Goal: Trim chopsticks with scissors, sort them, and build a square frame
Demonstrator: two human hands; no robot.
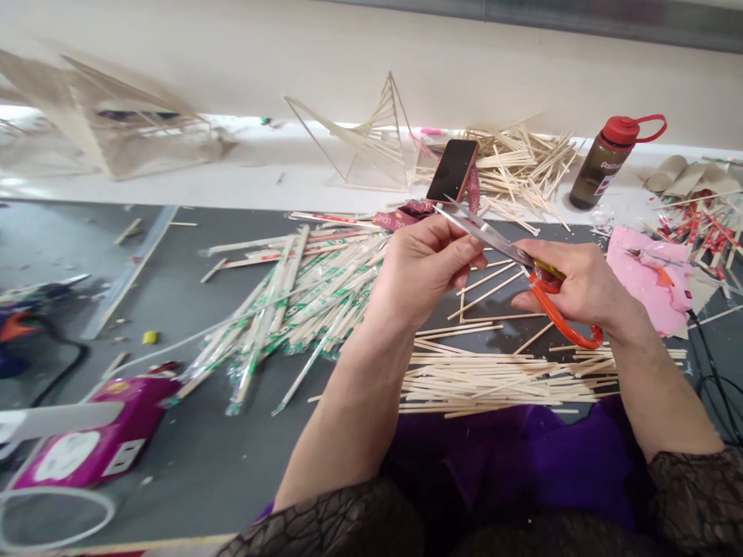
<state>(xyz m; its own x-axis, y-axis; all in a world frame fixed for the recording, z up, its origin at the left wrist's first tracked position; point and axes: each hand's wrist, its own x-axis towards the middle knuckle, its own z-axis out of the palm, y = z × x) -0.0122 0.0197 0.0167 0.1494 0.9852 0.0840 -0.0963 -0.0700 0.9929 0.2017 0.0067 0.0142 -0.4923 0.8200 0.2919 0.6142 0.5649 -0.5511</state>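
My right hand [589,282] is wrapped round the handles of a pair of scissors [560,319] with an orange grip. The metal blades point up and left, slightly parted, and their tips pass above my left fingers. My left hand [421,271] is closed in a pinch right beside the blades; whatever it holds is too small or hidden to make out. Beneath my hands lie loose thin wooden sticks [493,379], most of them lined up side by side. Paper- and plastic-wrapped chopsticks [313,298] are heaped to the left of my left hand.
Behind stand a phone [453,172], a pile of sticks [516,166], a red-capped bottle [604,162] and a stick model [371,135]. A glue gun [667,282] rests on pink material at right, its cable trailing. A magenta box [98,433] sits at left.
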